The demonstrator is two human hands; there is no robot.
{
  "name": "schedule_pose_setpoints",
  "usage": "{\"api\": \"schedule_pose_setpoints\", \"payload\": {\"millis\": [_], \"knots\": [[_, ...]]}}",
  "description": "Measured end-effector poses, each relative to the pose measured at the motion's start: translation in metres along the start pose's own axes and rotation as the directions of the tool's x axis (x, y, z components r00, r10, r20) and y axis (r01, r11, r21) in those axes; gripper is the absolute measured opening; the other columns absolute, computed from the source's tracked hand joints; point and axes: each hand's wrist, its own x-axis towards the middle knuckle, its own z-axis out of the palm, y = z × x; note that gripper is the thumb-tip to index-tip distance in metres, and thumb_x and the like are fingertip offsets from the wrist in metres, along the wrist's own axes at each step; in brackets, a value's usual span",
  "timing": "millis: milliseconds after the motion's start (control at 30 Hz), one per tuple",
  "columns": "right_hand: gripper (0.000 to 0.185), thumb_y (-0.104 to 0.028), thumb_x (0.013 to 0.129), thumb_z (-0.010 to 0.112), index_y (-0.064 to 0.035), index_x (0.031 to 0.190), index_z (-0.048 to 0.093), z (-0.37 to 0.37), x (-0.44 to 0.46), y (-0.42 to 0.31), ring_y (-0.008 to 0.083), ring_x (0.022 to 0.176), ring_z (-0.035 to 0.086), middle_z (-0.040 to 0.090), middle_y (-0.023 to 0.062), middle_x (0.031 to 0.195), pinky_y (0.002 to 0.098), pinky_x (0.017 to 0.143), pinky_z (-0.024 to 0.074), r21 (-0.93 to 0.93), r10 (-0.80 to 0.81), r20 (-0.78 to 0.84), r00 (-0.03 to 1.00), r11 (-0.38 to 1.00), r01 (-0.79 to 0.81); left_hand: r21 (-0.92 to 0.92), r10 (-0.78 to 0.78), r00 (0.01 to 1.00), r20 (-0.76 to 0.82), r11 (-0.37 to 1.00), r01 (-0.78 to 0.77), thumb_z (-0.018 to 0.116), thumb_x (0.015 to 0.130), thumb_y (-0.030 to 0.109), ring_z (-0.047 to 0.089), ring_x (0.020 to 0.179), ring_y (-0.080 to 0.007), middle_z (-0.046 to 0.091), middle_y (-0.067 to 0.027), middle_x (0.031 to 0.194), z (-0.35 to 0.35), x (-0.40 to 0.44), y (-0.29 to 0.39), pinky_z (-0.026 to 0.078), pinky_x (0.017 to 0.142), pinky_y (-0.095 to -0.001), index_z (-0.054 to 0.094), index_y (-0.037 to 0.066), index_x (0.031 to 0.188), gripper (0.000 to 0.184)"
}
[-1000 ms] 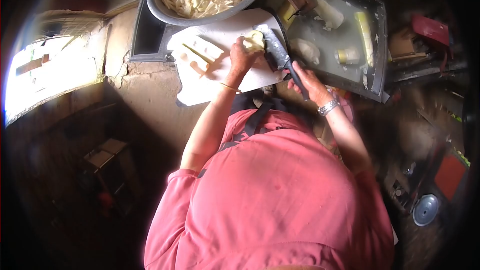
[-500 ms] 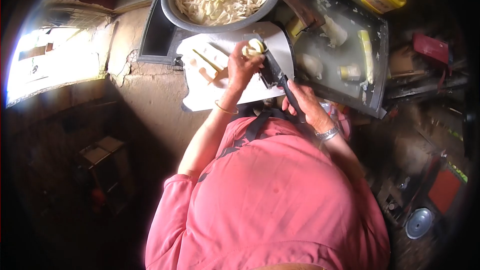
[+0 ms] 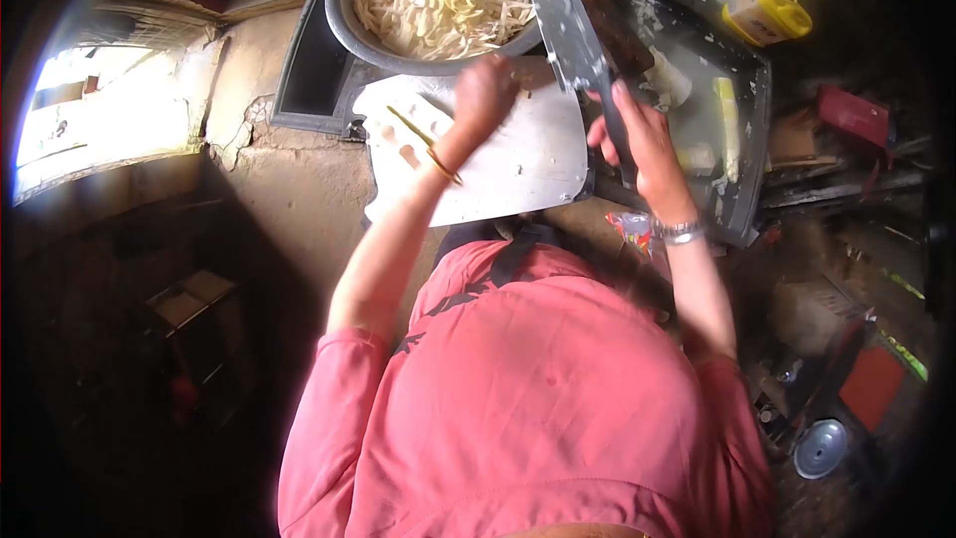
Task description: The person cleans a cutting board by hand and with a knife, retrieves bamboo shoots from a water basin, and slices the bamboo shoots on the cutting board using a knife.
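Note:
My right hand grips the black handle of a cleaver, its wide blade raised beside the bowl and angled up to the left. Motion smears my left hand, which is over the white cutting board by the bowl's near rim; its fingers cannot be made out. The large metal bowl holds a heap of pale cut strips, with some yellower pieces on top. A thin yellowish stick lies at the board's left part.
On the right, a dark-framed tray holds pale pieces and a long yellow-white stalk. A yellow plastic container stands behind it. A cracked wall is at the left; a round metal lid lies low on the right.
My left hand has moved up toward the bowl from the board, and the pale slices it held are out of sight there. The cleaver has been lifted off the board, upward and right.

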Motion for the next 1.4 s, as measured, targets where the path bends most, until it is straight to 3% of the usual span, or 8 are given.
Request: {"api": "schedule_pose_setpoints", "payload": {"millis": [233,467,833,933,1033,1100,1167,1400], "knots": [[0.064,-0.056,0.100,0.050,0.0023,0.125,0.061,-0.027,-0.050,0.087,0.0062,0.052,0.054,0.065,0.0075,0.070,0.0206,0.048,0.0429,0.227,0.401,-0.007,0.916,0.893,-0.389,0.197,-0.136,0.991,-0.018,0.971,0.137,0.070,0.079,0.017,0.065,0.090,-0.0414,0.060,-0.0232,0.106,0.074,-0.004,-0.010,0.054,0.076,-0.0497,0.051,0.006,0.115,0.042],[0.061,-0.057,0.098,0.051,-0.0025,0.121,0.065,-0.025,-0.055,0.139,0.0068,0.054,0.055,0.065,0.0066,0.070,0.0203,0.050,0.0432,0.205,0.476,-0.057,0.877,0.866,-0.457,0.278,-0.042,0.998,-0.045,0.959,0.053,0.061,0.078,0.007,0.070,0.081,-0.0379,0.069,-0.0194,0.083,0.093,0.024,-0.017,0.056,0.069,-0.0475,0.066,0.002,0.083,0.009],[0.063,-0.058,0.100,0.047,-0.0023,0.124,0.063,-0.022,-0.069,0.149,0.0069,0.058,0.054,0.065,0.0060,0.073,0.0212,0.055,0.0441,0.229,0.498,0.021,0.867,0.841,-0.489,0.237,-0.108,0.988,0.109,0.968,0.079,0.072,0.078,0.015,0.070,0.071,-0.0354,0.070,-0.0215,0.081,0.057,-0.010,-0.019,0.057,0.065,-0.0439,0.068,-0.003,0.086,0.019],[0.063,-0.058,0.100,0.047,-0.0025,0.127,0.061,-0.022,-0.071,0.152,0.0069,0.058,0.053,0.064,0.0055,0.073,0.0214,0.055,0.0439,0.229,0.482,0.026,0.876,0.850,-0.475,-0.645,-0.258,0.874,0.412,0.595,0.480,0.064,0.077,-0.003,0.059,0.047,-0.0139,0.067,-0.0147,0.067,0.004,-0.010,-0.009,0.044,0.039,-0.0267,0.067,-0.005,0.081,0.005],[0.063,-0.058,0.100,0.047,-0.0027,0.128,0.060,-0.023,-0.069,0.152,0.0068,0.059,0.053,0.064,0.0052,0.074,0.0213,0.057,0.0442,0.225,0.497,0.039,0.867,0.841,-0.492,-0.715,-0.247,0.939,0.239,0.609,0.342,0.062,0.082,-0.004,0.060,0.052,-0.0157,0.068,-0.0159,0.071,-0.061,0.008,0.016,0.047,0.045,-0.0277,0.067,-0.004,0.082,0.005],[0.063,-0.058,0.100,0.047,-0.0028,0.128,0.060,-0.022,-0.069,0.148,0.0068,0.060,0.053,0.064,0.0049,0.075,0.0212,0.058,0.0444,0.229,0.495,0.040,0.868,0.841,-0.490,-0.570,-0.264,0.964,0.020,0.789,0.228,0.067,0.079,0.003,0.067,0.065,-0.0210,0.068,-0.0187,0.080,-0.083,0.031,0.018,0.054,0.054,-0.0337,0.064,-0.004,0.102,0.024],[0.063,-0.057,0.100,0.047,-0.0030,0.128,0.060,-0.021,-0.070,0.147,0.0067,0.061,0.053,0.065,0.0047,0.076,0.0212,0.059,0.0446,0.231,0.493,0.039,0.869,0.842,-0.488,0.238,0.128,0.886,-0.445,0.971,-0.021,0.071,0.076,0.007,0.068,0.084,-0.0251,0.065,-0.0225,0.098,-0.076,0.047,-0.003,0.056,0.066,-0.0383,0.061,0.000,0.113,0.039],[0.063,-0.057,0.099,0.049,-0.0021,0.129,0.059,-0.019,-0.073,0.147,0.0076,0.059,0.054,0.067,0.0069,0.076,0.0215,0.057,0.0454,0.259,0.488,0.036,0.872,0.838,-0.480,0.411,0.130,0.986,0.101,0.897,-0.161,0.057,0.080,0.006,0.067,0.079,-0.0338,0.061,-0.0174,0.092,0.032,-0.048,-0.017,0.055,0.065,-0.0480,0.063,0.005,0.094,0.015]]}}
